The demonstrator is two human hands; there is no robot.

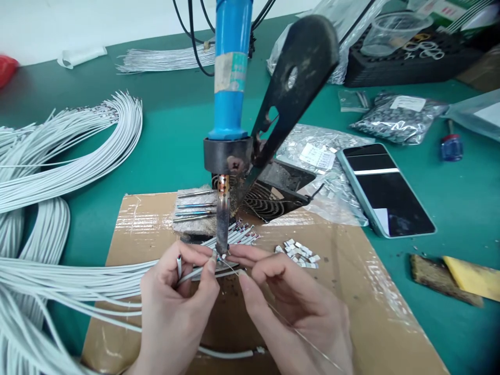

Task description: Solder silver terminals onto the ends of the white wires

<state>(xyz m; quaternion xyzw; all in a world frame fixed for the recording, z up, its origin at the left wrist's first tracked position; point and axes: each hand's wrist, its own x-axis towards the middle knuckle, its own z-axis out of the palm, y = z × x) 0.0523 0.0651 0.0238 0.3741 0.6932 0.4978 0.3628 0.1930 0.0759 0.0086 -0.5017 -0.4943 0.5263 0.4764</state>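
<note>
A blue soldering iron (230, 109) is clamped upright on a black bracket (292, 78), its dark tip pointing down between my hands. My left hand (177, 302) is closed on a white cable (190, 276), holding its end right below the tip. From the right, my right hand (297, 302) pinches a thin strand of solder wire (312, 345) that trails to the lower right; the fingers also reach close to the tip. A small white piece sits at the tip, largely hidden by fingers. Several white cables with stripped ends (244, 232) lie behind the hands.
Bundles of white cables (78, 166) cover the left side. Small metal connectors (299, 252) lie on the cardboard (351, 291). Behind stand a black fan (269, 200) and a grey pad with metal rods (193, 213). A phone (390, 190), parts bags (398, 117) and a sponge (445, 278) are rightward.
</note>
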